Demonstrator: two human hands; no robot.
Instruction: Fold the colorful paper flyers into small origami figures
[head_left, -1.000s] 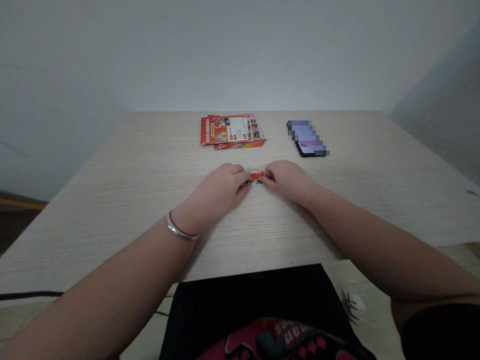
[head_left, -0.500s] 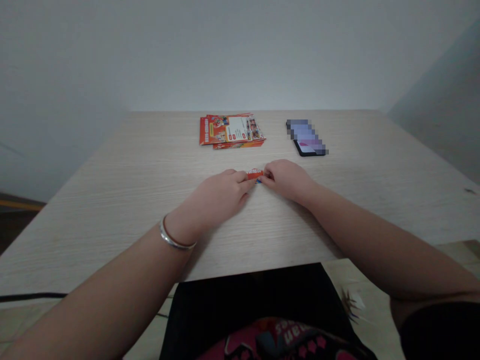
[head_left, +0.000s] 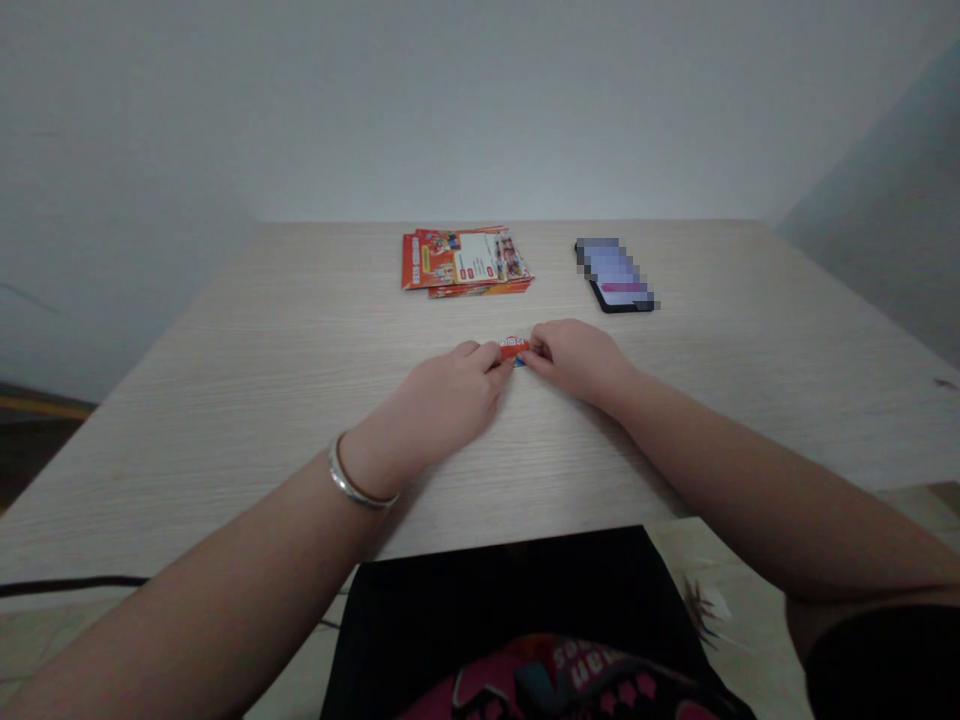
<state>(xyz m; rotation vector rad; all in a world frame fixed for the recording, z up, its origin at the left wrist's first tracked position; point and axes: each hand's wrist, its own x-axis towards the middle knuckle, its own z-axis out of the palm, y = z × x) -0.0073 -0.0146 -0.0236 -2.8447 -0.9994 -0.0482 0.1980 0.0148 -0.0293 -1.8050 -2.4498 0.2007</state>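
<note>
Between my two hands is a small piece of red printed paper (head_left: pixel 514 348) with white lettering and a bit of blue at its near edge. My left hand (head_left: pixel 456 398), with a silver bangle at the wrist, has its fingers closed on the paper's left end. The fingertips of my right hand (head_left: pixel 576 355) pinch its right end. Both hands rest low at the tabletop, and the fingers hide most of the paper, so its full shape does not show.
Behind my hands lies a stack of red printed leaflets (head_left: pixel 466 262). To its right is a phone (head_left: pixel 616 278) with a lit, pixelated screen. The pale wooden table (head_left: pixel 262 330) meets a wall at the back. A black cable (head_left: pixel 75 583) runs along the lower left.
My left hand has shifted slightly to the right, its fingers now more bunched on the red paper. My right hand stays almost in place.
</note>
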